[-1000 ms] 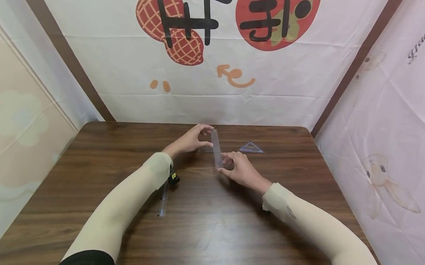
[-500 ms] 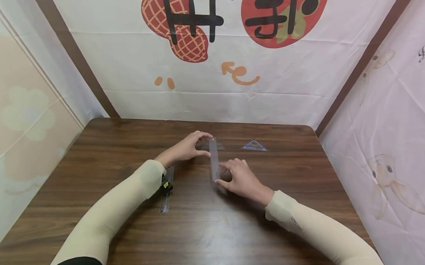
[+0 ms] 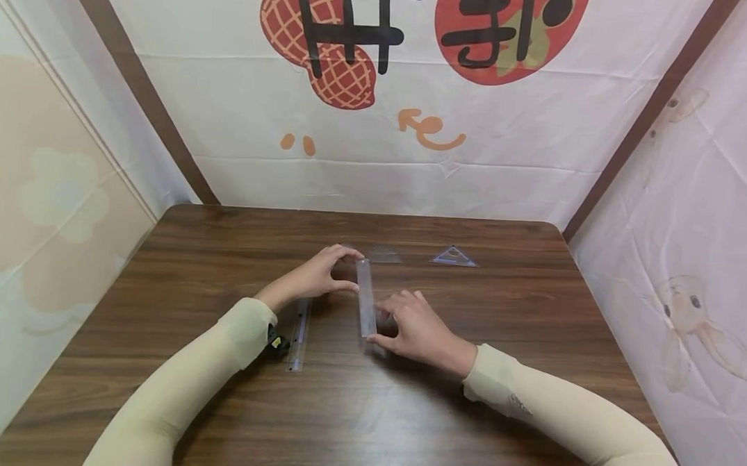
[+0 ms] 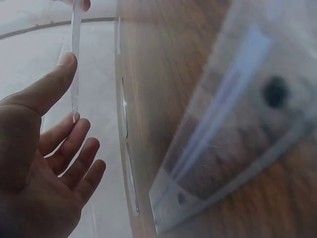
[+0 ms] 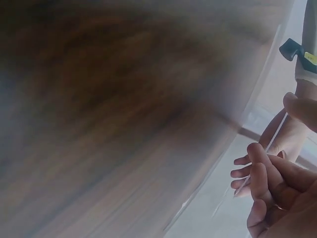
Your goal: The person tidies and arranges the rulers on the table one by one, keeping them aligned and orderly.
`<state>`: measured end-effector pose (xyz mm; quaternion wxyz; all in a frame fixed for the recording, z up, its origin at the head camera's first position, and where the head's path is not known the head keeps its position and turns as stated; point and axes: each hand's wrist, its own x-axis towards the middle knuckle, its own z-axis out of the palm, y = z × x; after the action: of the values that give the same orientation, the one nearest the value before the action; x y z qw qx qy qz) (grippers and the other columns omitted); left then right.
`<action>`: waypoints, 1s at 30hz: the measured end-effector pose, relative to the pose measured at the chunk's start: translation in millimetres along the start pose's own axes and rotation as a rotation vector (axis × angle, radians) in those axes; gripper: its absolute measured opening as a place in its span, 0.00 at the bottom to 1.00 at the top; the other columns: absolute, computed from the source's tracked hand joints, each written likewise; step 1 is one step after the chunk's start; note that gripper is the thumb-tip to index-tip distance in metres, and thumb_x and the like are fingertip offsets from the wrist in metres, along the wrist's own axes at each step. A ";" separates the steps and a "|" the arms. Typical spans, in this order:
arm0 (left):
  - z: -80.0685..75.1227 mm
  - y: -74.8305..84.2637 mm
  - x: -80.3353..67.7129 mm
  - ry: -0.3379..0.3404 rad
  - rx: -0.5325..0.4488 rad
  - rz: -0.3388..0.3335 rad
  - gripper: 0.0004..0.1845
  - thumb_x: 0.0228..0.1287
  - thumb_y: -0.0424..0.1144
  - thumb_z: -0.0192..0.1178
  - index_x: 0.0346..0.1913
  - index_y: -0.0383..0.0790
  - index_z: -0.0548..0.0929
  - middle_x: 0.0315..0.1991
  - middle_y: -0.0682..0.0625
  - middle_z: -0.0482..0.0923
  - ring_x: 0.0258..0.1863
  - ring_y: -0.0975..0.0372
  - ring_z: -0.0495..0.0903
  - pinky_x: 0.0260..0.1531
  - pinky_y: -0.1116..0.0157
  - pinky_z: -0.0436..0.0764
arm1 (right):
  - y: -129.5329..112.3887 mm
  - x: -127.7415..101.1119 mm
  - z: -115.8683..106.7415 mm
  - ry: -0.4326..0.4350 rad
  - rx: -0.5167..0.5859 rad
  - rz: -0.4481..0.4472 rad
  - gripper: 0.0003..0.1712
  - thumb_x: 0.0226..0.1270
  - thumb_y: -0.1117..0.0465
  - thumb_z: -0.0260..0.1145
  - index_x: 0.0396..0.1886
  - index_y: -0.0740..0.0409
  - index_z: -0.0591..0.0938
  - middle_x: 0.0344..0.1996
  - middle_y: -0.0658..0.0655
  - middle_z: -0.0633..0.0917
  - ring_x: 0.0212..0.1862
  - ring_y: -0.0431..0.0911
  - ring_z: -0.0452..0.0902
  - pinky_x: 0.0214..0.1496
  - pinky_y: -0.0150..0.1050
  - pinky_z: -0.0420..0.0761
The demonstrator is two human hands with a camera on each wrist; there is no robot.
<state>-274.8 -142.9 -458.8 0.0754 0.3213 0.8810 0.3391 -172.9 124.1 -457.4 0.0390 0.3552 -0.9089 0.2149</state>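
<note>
We saw a brown wooden bench [image 3: 353, 413]. Above its middle, our left hand [image 3: 314, 278] pinched the far end of a clear ruler [image 3: 365, 308] and our right hand [image 3: 416, 326] pinched its near end. A second clear ruler [image 3: 298, 334] lay flat beside our left wrist.
</note>
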 end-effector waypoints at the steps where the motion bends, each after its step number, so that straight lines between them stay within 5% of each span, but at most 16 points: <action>1: -0.3 -0.6 -2.1 0.002 0.000 0.000 0.36 0.67 0.46 0.78 0.73 0.39 0.76 0.68 0.41 0.75 0.67 0.47 0.74 0.69 0.43 0.74 | -2.0 0.4 0.2 -0.003 0.000 -0.002 0.31 0.64 0.43 0.82 0.59 0.57 0.88 0.39 0.50 0.89 0.46 0.46 0.80 0.53 0.48 0.74; 8: -4.0 -2.5 -20.3 -0.016 0.001 -0.034 0.36 0.65 0.49 0.79 0.72 0.42 0.78 0.68 0.43 0.76 0.69 0.46 0.72 0.70 0.40 0.71 | -17.5 2.7 4.4 -0.025 -0.045 -0.018 0.31 0.63 0.40 0.82 0.56 0.55 0.90 0.42 0.49 0.91 0.45 0.45 0.79 0.49 0.44 0.72; 22: -10.9 -12.3 -49.5 -0.069 0.017 -0.079 0.35 0.65 0.51 0.78 0.70 0.43 0.79 0.70 0.43 0.75 0.73 0.44 0.67 0.72 0.38 0.67 | -49.5 7.8 17.4 -0.047 -0.133 -0.054 0.28 0.62 0.35 0.80 0.46 0.53 0.91 0.32 0.45 0.86 0.36 0.41 0.71 0.43 0.40 0.73; 30: -10.8 -17.9 -58.1 -0.104 0.043 -0.081 0.35 0.64 0.52 0.79 0.70 0.45 0.79 0.72 0.44 0.73 0.76 0.44 0.64 0.75 0.37 0.62 | -59.9 10.5 25.7 -0.053 -0.204 -0.029 0.32 0.59 0.30 0.80 0.45 0.51 0.88 0.36 0.44 0.87 0.40 0.43 0.76 0.43 0.40 0.77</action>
<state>-242.3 -194.8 -467.1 0.1281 0.3041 0.8952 0.2996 -139.0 67.5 -456.6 0.0541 0.3683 -0.9214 0.1115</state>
